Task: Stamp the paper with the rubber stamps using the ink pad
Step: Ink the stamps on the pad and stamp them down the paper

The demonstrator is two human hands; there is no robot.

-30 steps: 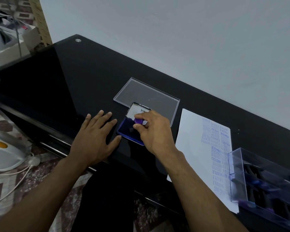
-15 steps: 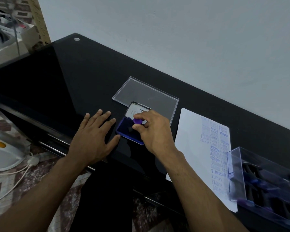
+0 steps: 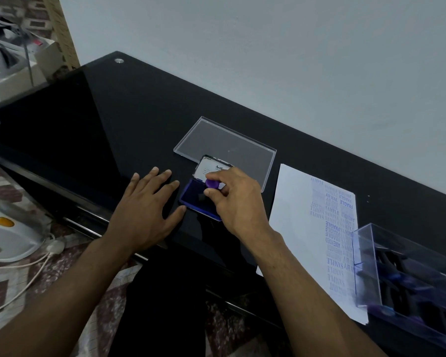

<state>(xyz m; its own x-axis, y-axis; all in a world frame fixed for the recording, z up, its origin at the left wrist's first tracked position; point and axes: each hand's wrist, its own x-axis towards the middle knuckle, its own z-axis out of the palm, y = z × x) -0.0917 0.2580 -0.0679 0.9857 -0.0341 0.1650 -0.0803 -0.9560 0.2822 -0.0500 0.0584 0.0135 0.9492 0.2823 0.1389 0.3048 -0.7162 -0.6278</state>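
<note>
Ink pad (image 3: 195, 199): blue, lid swung open, lying on the black glass table (image 3: 129, 119); taken here as the landmark. Its white-lined lid (image 3: 211, 167), with partly hidden black lettering, stands up at the pad's far edge.

Rubber stamp (image 3: 212, 183): purple round knob visible, set down over the ink pad's blue surface; its lower part is dark and hard to make out.

Right hand (image 3: 238, 202): over the near right part of the ink pad, thumb and fingers curled round the rubber stamp's knob, pinching it.

Left hand (image 3: 146, 212): flat on the table just left of the ink pad, fingers straight and spread, holding nothing; the thumb tip reaches the pad's near left corner, contact uncertain.

Clear plastic cover (image 3: 227, 143): flat rectangular tray lying just beyond the ink pad, partly behind its raised lid.

Paper (image 3: 294, 215): white sheet to the right of the ink pad, apart from it, bearing many blue imprints along its right side, among them SAMPLE, FRAGILE, AIR MAIL and AMENDED.

Clear stamp box (image 3: 407, 279): transparent case further right of the ink pad, overlapping the paper's right edge, holding dark and purple stamps, count not discernible.
</note>
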